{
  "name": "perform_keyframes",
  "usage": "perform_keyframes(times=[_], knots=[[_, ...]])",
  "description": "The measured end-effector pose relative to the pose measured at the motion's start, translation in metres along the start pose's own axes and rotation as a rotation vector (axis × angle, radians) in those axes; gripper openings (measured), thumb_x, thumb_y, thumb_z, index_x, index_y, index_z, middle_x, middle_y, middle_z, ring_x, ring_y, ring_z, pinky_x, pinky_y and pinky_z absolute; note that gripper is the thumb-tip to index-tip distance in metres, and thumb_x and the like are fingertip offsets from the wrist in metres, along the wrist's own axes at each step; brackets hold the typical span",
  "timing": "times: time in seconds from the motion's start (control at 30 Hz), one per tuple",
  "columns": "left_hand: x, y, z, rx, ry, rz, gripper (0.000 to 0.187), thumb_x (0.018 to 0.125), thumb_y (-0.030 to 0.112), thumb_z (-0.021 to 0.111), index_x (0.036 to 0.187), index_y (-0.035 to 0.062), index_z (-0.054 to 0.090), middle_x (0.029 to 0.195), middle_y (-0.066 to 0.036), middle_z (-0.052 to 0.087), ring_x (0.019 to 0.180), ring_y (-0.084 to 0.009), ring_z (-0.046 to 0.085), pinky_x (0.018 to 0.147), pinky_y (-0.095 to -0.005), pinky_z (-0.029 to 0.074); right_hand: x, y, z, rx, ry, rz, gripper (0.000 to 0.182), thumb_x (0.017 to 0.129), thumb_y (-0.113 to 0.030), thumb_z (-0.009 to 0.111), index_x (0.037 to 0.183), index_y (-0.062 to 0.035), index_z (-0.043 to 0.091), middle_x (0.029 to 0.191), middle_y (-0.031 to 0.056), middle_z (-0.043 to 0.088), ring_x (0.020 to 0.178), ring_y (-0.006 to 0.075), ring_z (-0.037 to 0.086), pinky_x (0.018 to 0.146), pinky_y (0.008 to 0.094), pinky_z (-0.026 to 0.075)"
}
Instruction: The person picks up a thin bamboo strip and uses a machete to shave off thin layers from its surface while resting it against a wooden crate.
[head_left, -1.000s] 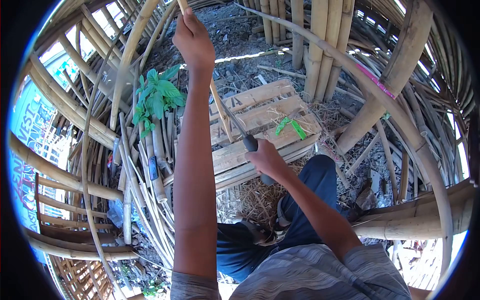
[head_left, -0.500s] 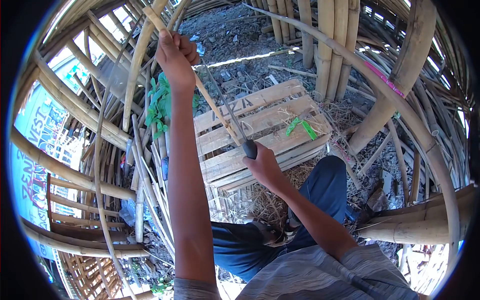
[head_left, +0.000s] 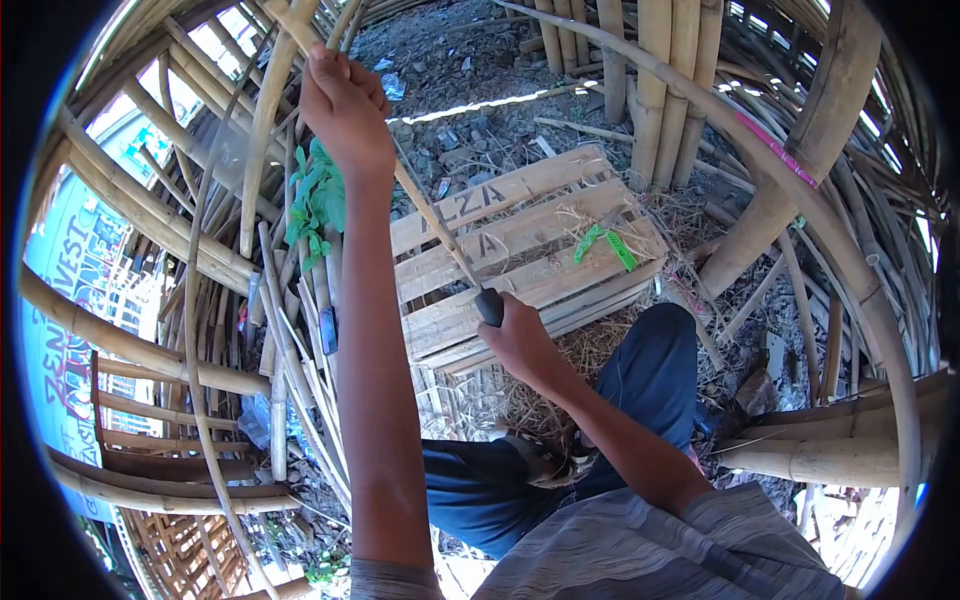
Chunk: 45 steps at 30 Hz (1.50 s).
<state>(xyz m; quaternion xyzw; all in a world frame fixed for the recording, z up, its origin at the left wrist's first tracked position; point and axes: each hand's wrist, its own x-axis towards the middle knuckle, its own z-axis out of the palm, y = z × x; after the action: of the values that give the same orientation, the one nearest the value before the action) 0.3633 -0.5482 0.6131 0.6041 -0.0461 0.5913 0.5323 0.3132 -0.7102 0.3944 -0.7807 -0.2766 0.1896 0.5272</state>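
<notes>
Bamboo enclosure (head_left: 652,95). Nearest, right hand (head_left: 524,345): grip closed round black handle (head_left: 489,306), by the lower end of stick (head_left: 425,208), which slants over slatted crate (head_left: 530,284). Farther, left hand (head_left: 345,112): grip closed high up, apparently to steady it.

Crate (head_left: 575,275) before knee (head_left: 658,340), under stick (head_left: 426,209); plant (head_left: 320,195) left of crate, poles (head_left: 652,100) behind.

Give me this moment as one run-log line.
left hand: gripping stick | right hand: gripping black handle | wooden crate: in front, green scrap on top
</notes>
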Motion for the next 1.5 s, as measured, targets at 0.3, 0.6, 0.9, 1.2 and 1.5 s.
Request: perform_keyframes(times=[0.3,0.6,0.9,1.2,1.5], knots=[[0.009,-0.016,0.015,-0.043,-0.052,-0.005,0.041,0.102,0.037,0.037,0.071,0.0095,0.038,0.055,0.003,0.031,0.042,-0.0046,0.028,0.037,-0.0233,0.018,0.005,-0.003,-0.021,0.144,-0.031,0.041,0.026,0.075,-0.013,0.060,0.090,0.0082,0.055,0.062,0.0198,0.057,0.057,0.0333,0.058,0.056,0.0402,0.046],[0.008,-0.019,0.024,-0.009,-0.026,0.014,0.040,0.101,0.038,0.038,0.074,0.0094,0.038,0.055,0.003,0.028,0.043,-0.0061,0.026,0.039,-0.0248,0.018,0.011,0.024,-0.012,0.056,0.004,0.006,0.019,0.077,-0.011,0.058,0.088,0.0046,0.054,0.060,0.0122,0.054,0.052,0.0199,0.056,0.051,0.0365,0.044],[0.010,-0.024,0.030,0.023,-0.058,0.034,0.038,0.101,0.035,0.038,0.074,0.0093,0.039,0.055,0.002,0.030,0.043,-0.0064,0.028,0.039,-0.0248,0.020,0.014,0.037,0.002,0.033,0.068,-0.023,0.019,0.077,-0.011,0.058,0.086,0.0050,0.054,0.061,0.0154,0.053,0.058,0.0245,0.057,0.056,0.0400,0.044],[0.011,-0.019,0.022,0.075,-0.008,0.055,0.041,0.102,0.035,0.037,0.072,0.0077,0.042,0.052,0.000,0.037,0.040,-0.0072,0.035,0.036,-0.0240,0.023,0.003,-0.014,-0.024,0.121,0.063,-0.041,0.031,0.077,-0.014,0.061,0.097,0.0091,0.055,0.073,0.0280,0.062,0.074,0.0429,0.063,0.064,0.0452,0.050],[0.013,-0.011,0.013,0.106,0.032,-0.012,0.035,0.101,0.032,0.035,0.075,0.0088,0.038,0.054,0.001,0.030,0.044,-0.0077,0.025,0.041,-0.0253,0.019,0.011,0.034,-0.002,0.063,-0.053,0.069,0.028,0.076,-0.012,0.061,0.093,0.0096,0.056,0.075,0.0293,0.062,0.076,0.0425,0.064,0.066,0.0456,0.051]])
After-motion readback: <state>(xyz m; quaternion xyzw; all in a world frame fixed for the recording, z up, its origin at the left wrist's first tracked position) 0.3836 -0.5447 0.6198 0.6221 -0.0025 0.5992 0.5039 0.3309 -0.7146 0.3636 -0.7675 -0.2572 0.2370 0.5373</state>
